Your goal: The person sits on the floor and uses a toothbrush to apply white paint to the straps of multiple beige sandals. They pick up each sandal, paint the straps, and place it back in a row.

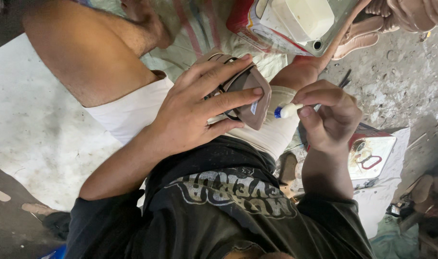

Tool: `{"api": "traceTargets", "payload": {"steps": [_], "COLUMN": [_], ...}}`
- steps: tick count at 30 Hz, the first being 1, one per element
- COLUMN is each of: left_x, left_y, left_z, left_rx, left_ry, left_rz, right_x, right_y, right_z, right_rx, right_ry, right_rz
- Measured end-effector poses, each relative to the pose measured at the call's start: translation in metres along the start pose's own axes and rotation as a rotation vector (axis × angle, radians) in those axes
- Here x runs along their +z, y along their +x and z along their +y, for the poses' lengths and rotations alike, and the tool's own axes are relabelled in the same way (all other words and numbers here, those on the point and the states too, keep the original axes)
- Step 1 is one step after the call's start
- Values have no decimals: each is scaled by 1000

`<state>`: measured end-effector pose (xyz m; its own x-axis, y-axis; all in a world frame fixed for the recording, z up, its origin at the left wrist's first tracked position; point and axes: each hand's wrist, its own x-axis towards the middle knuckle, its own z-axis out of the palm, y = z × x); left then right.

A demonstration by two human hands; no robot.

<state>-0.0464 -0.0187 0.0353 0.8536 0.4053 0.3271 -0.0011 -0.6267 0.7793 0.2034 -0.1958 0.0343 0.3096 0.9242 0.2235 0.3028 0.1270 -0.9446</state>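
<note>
My left hand (pixel 200 103) grips a brown leather shoe piece (pixel 250 93) with dark straps, pressing it against my thigh in white shorts (pixel 132 112). My right hand (pixel 331 112) pinches a small white applicator with a blue tip (pixel 285 111), its tip just right of the leather piece's edge. My fingers cover most of the leather piece.
A cut-open white and red plastic can (pixel 295 21) lies ahead on a striped sack. Tan sandal parts (pixel 372 24) sit at top right. A red-rimmed tin with glue (pixel 372 153) rests on the concrete floor to my right. White sheet (pixel 32 120) at left.
</note>
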Motion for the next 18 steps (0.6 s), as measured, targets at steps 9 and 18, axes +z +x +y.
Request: {"api": "traceTargets", "payload": {"steps": [9, 18], "left_x": [1, 50], "left_y": [-9, -14], "left_z": [-12, -43], "left_rx": [-70, -368], "left_ry": [-163, -1304], "left_rz": [8, 123], "right_x": [-15, 38], "right_y": [1, 23], "right_z": [27, -7], "right_rx": [-86, -53], "right_ry": [664, -463], "right_rz": [-460, 41]}}
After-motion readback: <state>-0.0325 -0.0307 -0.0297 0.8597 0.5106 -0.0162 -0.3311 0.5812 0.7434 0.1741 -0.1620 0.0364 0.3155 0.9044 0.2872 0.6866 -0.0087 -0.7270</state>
